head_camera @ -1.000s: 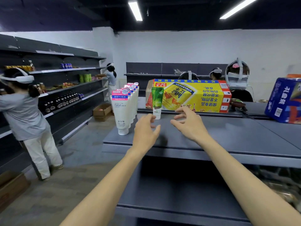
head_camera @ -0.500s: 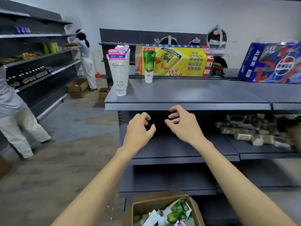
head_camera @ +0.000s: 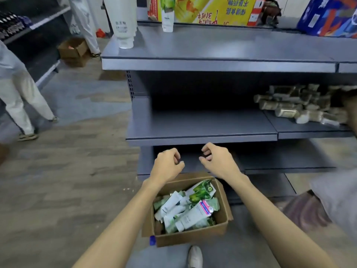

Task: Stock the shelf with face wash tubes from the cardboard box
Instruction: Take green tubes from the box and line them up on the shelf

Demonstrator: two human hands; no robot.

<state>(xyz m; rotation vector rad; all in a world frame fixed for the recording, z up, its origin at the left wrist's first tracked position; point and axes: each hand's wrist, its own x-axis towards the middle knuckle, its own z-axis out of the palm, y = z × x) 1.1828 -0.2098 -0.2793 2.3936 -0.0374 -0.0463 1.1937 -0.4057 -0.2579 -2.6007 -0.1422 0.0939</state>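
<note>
Tubes (head_camera: 185, 206) lie loose and jumbled in the box (head_camera: 193, 237), which sits open on the floor at the foot of the shelf (head_camera: 212, 47); white ones and green ones are mixed, several overlapping, one with a pink-and-blue header card uppermost near the right side. Two tubes stand upright on the top board: a white tube (head_camera: 122, 20) at the left edge and a green tube (head_camera: 167, 16) just beside it, both apart from the yellow carton (head_camera: 218, 8) behind. Left hand (head_camera: 167, 165) and right hand (head_camera: 218, 163) hang above the far rim of the box, near each other but not touching, holding nothing; fingers on both are loosely curled, thumb and fingertips apart. Step in hand, by judgement: reach into the box for the next tube. Most stock remains unshelved. Next move calls for lowering a hand into the box, singling out one tube from the pile, most readily the uppermost, and closing on its body without dragging neighbours. Middle board (head_camera: 201, 124) is bare; small packets (head_camera: 295, 105) occupy the bay to the right. Another person (head_camera: 17, 80) stands well apart at left.
</note>
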